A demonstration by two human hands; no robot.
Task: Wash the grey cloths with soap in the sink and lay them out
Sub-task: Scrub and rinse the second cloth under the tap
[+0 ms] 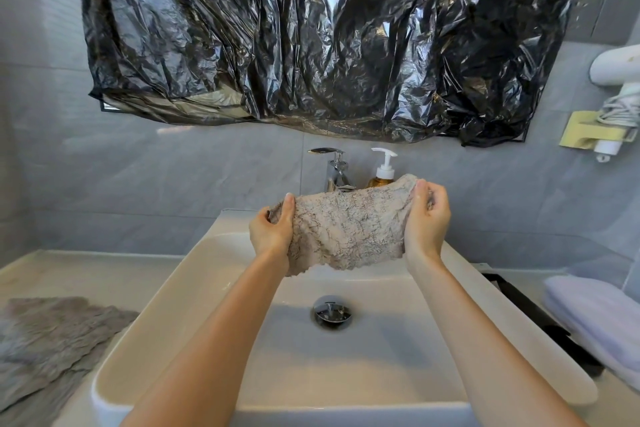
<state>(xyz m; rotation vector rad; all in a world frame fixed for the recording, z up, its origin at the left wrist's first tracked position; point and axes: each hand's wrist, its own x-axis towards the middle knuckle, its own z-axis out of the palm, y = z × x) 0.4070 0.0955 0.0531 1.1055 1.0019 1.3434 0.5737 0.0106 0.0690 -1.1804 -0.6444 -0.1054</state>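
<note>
The left hand [272, 236] and right hand [427, 222] clench the grey cloth [346, 229] by its ends, stretched crosswise over the sink [166, 305]; the laid-out cloth [59, 333] lies at the desk's [104, 267] left edge.

The head-worn wide-angle camera looks forward and down from above the near edge of the sink [156, 305], close over its basin. It faces the tiled wall [138, 184] behind the sink and takes in the countertop [86, 270] on both sides.
</note>
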